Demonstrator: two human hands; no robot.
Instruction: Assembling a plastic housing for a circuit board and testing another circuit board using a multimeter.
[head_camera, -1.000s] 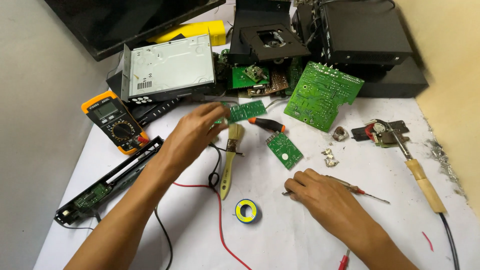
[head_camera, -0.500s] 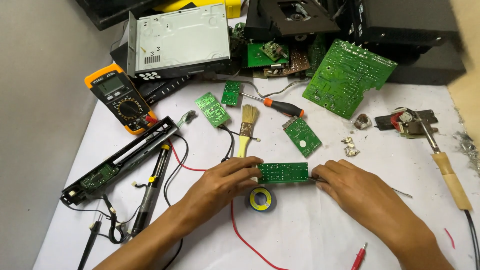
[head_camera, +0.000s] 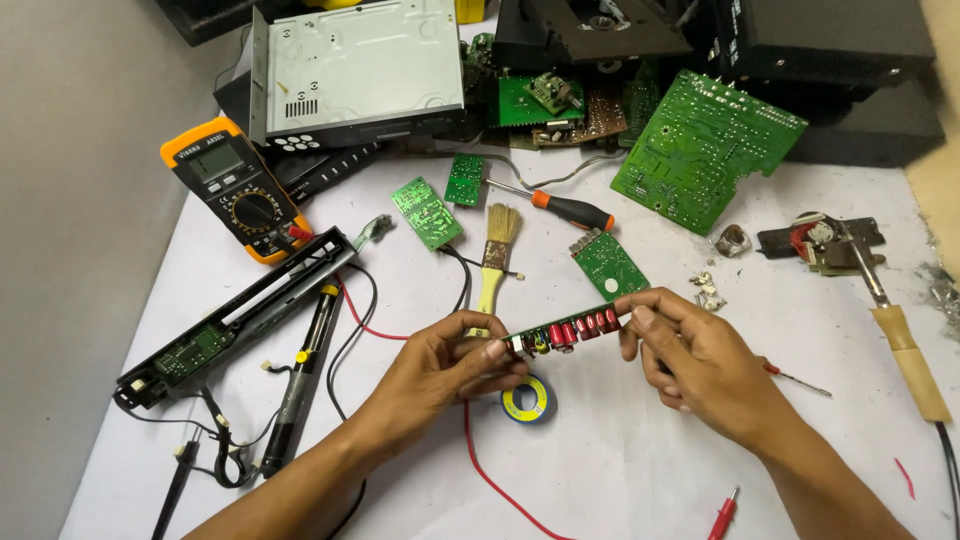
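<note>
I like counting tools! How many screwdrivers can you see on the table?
2. An orange-and-black screwdriver lies beside the brush; a thin red-handled screwdriver lies by the right hand. Others may hide under the clutter.

An orange multimeter (head_camera: 243, 189) at upper left shows a grey rectangular screen (head_camera: 219, 160).

— What are your arms showing at the workbench?

— I'm working bare-armed: no sleeve is reaching my left hand (head_camera: 447, 366) or right hand (head_camera: 700, 362).

— Anything on them?

— I'm wearing no gloves, rings, watch or bands; my nails are looking short.
</note>
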